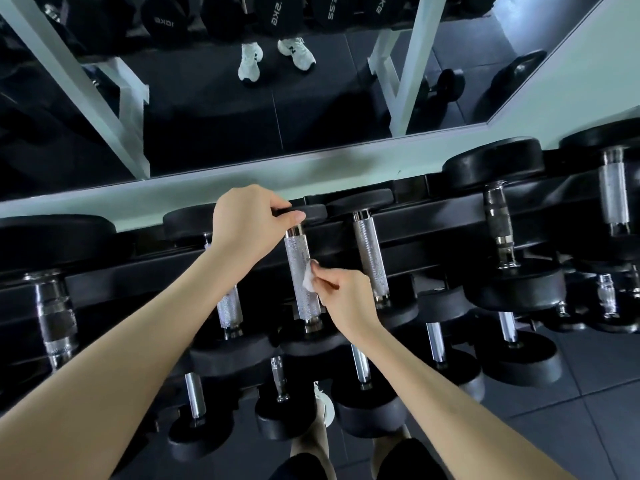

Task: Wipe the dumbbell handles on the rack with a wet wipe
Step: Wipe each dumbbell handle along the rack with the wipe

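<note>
Centrally, left hand [242,223] gripping dumbbell head [314,215], right hand [346,292] pinching wet wipe [308,281] against knurled handle [297,254], mirrored "10KG" marking [162,22].

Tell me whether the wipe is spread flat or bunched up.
Bunched up: the wet wipe is a small crumpled wad pinched by the right hand against the knurled handle; the left hand grips the dumbbell head.

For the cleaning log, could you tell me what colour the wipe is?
The wipe is white; head view.
</note>
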The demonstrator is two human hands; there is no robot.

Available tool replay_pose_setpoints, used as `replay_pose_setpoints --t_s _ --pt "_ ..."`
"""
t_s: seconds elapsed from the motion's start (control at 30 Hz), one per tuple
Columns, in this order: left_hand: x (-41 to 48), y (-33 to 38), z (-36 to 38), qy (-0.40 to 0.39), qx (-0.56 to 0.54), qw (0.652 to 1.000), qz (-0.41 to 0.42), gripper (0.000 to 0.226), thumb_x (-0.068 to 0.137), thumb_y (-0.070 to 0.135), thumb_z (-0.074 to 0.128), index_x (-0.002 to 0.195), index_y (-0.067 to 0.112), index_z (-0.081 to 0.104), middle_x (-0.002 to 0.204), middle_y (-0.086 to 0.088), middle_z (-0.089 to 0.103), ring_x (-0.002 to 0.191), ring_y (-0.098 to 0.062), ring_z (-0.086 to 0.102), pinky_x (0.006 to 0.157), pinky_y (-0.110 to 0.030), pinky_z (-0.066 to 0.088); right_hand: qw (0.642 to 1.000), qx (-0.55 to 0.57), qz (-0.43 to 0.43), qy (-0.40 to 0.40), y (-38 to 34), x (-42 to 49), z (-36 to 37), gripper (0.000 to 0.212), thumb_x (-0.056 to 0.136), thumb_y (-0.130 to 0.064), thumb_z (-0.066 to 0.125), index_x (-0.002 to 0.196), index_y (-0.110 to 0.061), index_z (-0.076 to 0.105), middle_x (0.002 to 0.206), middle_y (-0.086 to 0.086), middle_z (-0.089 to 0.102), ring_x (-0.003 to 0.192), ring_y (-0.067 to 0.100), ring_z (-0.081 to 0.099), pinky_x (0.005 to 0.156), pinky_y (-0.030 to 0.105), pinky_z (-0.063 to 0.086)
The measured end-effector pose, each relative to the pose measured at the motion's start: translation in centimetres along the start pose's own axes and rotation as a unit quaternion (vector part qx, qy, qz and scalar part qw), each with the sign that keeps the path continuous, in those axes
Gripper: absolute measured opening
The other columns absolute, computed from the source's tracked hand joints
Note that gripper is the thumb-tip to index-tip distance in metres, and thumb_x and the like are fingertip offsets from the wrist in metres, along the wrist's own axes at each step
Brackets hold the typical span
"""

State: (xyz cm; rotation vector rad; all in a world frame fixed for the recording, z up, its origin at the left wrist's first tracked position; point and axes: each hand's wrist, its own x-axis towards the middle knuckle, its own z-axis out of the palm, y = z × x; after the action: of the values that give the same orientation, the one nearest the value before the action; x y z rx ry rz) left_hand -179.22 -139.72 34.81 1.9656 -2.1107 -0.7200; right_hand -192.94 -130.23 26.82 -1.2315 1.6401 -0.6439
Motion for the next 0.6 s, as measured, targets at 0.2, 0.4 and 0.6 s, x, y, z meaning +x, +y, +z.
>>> replay_pose_setpoints --t_s 0.2,0.4,0.6 --pt "-0.2 -0.1 0.5 0.009 0.001 1.000 0.003 0.029 0.086 0.042 0.060 0.079 0.016 0.072 0.078 -0.009 0.068 0.070 -0.021 0.054 0.073 -0.038 0.051 0.994 0.087 -0.002 0.072 -2.7 2.5 0.5 0.019 0.092 -0.023 0.062 0.102 -0.012 0.074 0.065 -0.011 0.065 0.059 0.001 0.053 0.063 0.021 0.047" --pt "-0.1 0.0 0.3 0.009 0.013 1.000 0.014 0.032 0.087 0.043 0.058 0.086 0.016 0.075 0.081 -0.007 0.073 0.077 -0.025 0.065 0.068 -0.036 0.051 1.000 0.008 -0.022 0.017 -1.0 -0.2 0.1 0.022 0.093 -0.012 0.059 0.085 0.003 0.072 0.078 0.009 0.073 0.053 -0.003 0.057 0.053 0.011 0.043" --pt "-0.2 0.1 -0.1 -0.010 0.015 1.000 0.014 0.031 0.087 0.043 0.059 0.086 0.017 0.076 0.082 -0.006 0.073 0.078 -0.026 0.065 0.071 -0.038 0.052 0.983 -0.156 -0.025 -0.096 0.3 -2.1 -1.4 0.012 0.088 -0.010 0.064 0.087 -0.009 0.076 0.064 -0.017 0.068 0.063 0.001 0.062 0.061 0.020 0.048"
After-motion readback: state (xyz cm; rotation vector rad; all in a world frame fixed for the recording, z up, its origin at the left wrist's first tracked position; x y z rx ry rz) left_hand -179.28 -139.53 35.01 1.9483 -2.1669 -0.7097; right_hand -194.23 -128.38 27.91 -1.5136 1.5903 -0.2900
